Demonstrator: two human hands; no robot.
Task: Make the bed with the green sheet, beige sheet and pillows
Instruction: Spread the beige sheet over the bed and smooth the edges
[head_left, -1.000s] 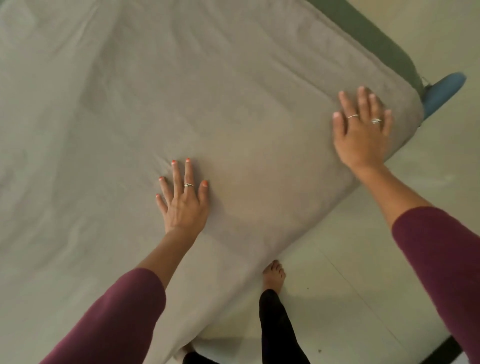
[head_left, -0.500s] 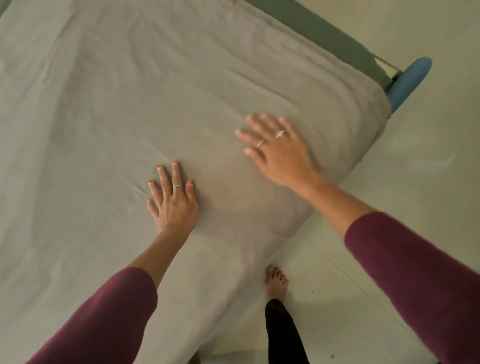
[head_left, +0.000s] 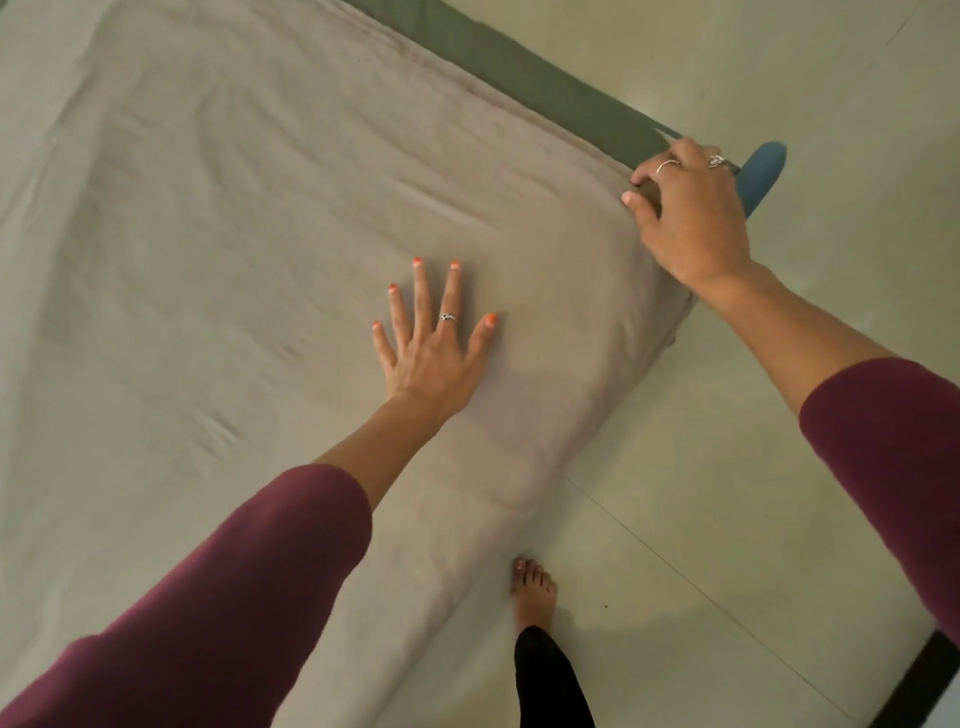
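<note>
The beige sheet (head_left: 260, 234) covers the top of the bed, lightly creased. A strip of the green sheet (head_left: 545, 83) shows along the bed's far edge. My left hand (head_left: 434, 343) lies flat on the beige sheet with fingers spread, near the bed's corner. My right hand (head_left: 691, 218) is at that corner, its fingers curled over the beige sheet's edge and its thumb on top. No pillows are in view.
A blue rounded bed-frame post (head_left: 761, 176) sticks out just beyond the corner. Pale tiled floor (head_left: 727, 493) runs along the right side. My bare foot (head_left: 535, 592) stands close to the bed's side. A dark object edge (head_left: 919, 686) is at the lower right.
My right hand has swept from the middle of the sheet out to the corner and curled onto the sheet's edge. My left hand stays flat on the sheet.
</note>
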